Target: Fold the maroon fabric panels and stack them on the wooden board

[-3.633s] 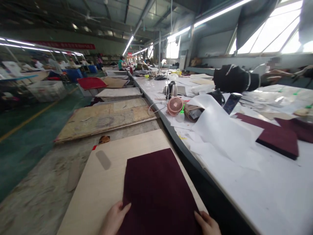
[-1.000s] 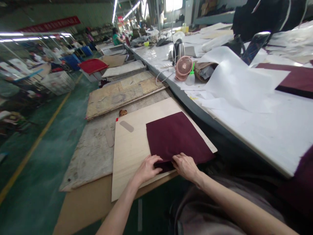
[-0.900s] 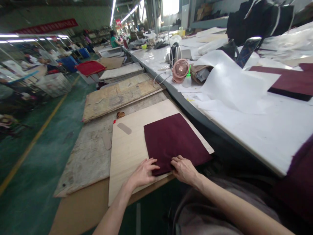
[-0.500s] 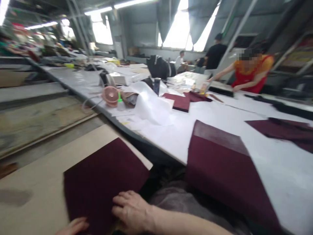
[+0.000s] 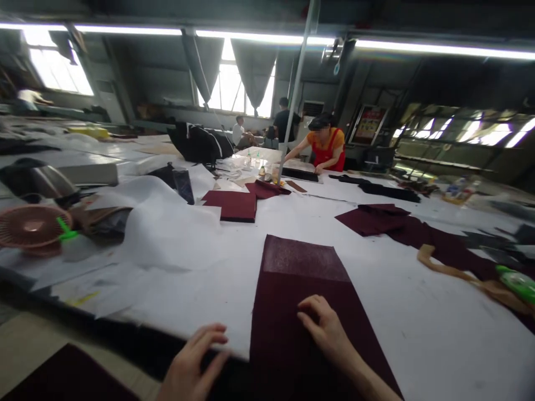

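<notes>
A long dark maroon fabric panel (image 5: 292,317) lies over the table's near edge, with a shinier band (image 5: 305,259) across its far end. Just above or on this panel is my right hand (image 5: 328,331); its fingers are curved, the thumb apart, nothing visible between them. My left hand (image 5: 196,362) hovers by the table edge, left of the panel. Its fingers and thumb are spread and it holds nothing. At the bottom left, another maroon piece (image 5: 67,376) rests on a beige surface, partly out of view.
On the white table (image 5: 418,312) lie a folded maroon stack (image 5: 234,206), white sheeting (image 5: 167,228), a pink fan (image 5: 33,225), a green-tipped bottle (image 5: 75,242) and more maroon cloth (image 5: 376,220). A brown strip (image 5: 451,270) is at right. Across the table a person in a red apron (image 5: 334,156) works.
The view has swung right. Both hands have left the maroon piece on the beige surface; my right hand is now over the panel on the table, my left hand near its edge.
</notes>
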Motion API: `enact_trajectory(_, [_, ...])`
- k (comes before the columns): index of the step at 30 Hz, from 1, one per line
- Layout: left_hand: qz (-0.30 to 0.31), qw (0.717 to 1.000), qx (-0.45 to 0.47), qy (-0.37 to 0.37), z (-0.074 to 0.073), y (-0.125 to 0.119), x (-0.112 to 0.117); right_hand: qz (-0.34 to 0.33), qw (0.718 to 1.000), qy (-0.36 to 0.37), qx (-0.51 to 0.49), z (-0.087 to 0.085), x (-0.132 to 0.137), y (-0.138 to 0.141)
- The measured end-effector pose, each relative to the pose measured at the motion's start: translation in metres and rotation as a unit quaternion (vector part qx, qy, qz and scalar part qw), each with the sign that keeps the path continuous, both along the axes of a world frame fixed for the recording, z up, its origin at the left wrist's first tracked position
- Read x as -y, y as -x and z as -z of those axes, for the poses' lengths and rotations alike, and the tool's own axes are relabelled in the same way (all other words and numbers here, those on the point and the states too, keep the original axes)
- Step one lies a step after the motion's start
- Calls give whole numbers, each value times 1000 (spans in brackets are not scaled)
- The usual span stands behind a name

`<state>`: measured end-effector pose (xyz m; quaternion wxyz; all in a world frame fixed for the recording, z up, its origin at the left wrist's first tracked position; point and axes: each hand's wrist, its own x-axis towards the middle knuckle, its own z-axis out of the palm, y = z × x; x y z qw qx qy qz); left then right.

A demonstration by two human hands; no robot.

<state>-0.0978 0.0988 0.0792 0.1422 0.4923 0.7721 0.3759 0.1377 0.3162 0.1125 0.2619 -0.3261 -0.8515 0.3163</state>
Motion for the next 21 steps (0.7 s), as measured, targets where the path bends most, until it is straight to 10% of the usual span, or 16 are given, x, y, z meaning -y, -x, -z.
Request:
enact_trajectory(5, [123, 990, -4, -69, -17, -25, -158, 43, 992, -95, 71, 22, -73, 26])
enact_trajectory(9, [155, 985, -43, -68, 3, -23, -225, 35, 989, -115, 83, 39, -99, 46])
enact_trajectory(15, [172, 983, -58, -20, 27, -14, -243, 15, 991, -117, 68, 51, -109, 49])
enact_trajectory(21, [185, 975, -124, -20, 17, -19, -243, -26, 991, -122, 36, 49, -106, 45])
